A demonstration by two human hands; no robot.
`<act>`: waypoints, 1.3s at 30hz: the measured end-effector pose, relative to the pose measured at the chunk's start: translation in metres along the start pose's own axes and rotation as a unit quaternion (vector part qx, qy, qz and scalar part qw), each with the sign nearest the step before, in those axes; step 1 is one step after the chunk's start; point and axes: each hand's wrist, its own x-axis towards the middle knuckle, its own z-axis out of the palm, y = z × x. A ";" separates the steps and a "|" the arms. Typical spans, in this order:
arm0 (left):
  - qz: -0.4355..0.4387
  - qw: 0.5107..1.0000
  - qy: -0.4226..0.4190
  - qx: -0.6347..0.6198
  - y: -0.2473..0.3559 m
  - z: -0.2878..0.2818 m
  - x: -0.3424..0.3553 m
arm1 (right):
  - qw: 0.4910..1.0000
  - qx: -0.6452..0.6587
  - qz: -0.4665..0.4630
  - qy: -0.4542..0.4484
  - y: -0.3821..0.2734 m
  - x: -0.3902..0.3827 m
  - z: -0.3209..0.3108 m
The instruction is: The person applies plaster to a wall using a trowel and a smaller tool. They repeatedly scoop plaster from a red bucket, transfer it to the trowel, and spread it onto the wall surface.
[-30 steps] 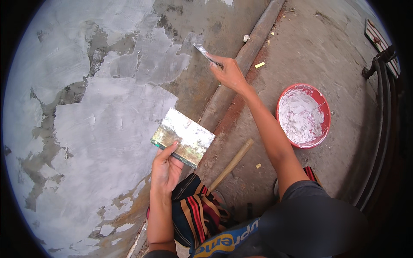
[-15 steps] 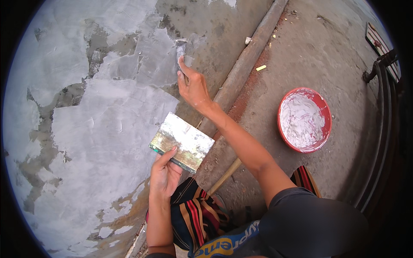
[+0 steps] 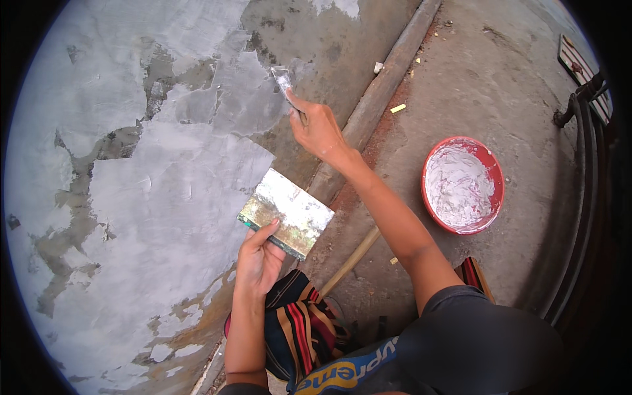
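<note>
My right hand (image 3: pixel 320 133) is closed around a putty knife (image 3: pixel 282 79), whose whitish-smeared blade points up toward a bare, dark patch of the wall (image 3: pixel 178 171). Whether the blade touches the surface I cannot tell. Below it, my left hand (image 3: pixel 258 264) grips a flat rectangular plate (image 3: pixel 293 209) by its lower edge, thumb on top. The plate is shiny, with brownish stains and a dark green-flecked edge. Pale grey putty covers much of the wall in overlapping patches, leaving rough darker gaps.
A red bowl (image 3: pixel 498 164) of white putty (image 3: pixel 457 179) stands on the concrete floor to my right. A long rounded ledge or pipe (image 3: pixel 388 72) runs along the wall's foot. A wooden stick (image 3: pixel 352 260) lies near my striped clothing. Dark metal bars (image 3: pixel 584 151) stand far right.
My right hand and the putty knife have shifted right and slightly down, with the blade tilting further left. The plate in my left hand has moved slightly right within the view.
</note>
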 end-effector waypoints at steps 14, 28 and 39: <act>0.004 1.000 0.011 -0.004 0.001 -0.008 0.000 | 1.000 0.013 -0.001 0.002 0.015 -0.005 0.001; 0.002 1.000 0.014 0.003 0.000 -0.007 0.002 | 0.994 0.084 -0.023 0.060 0.027 -0.024 0.050; -0.007 1.000 -0.005 0.001 0.002 -0.006 0.000 | 0.998 0.009 0.050 -0.039 0.004 0.018 -0.023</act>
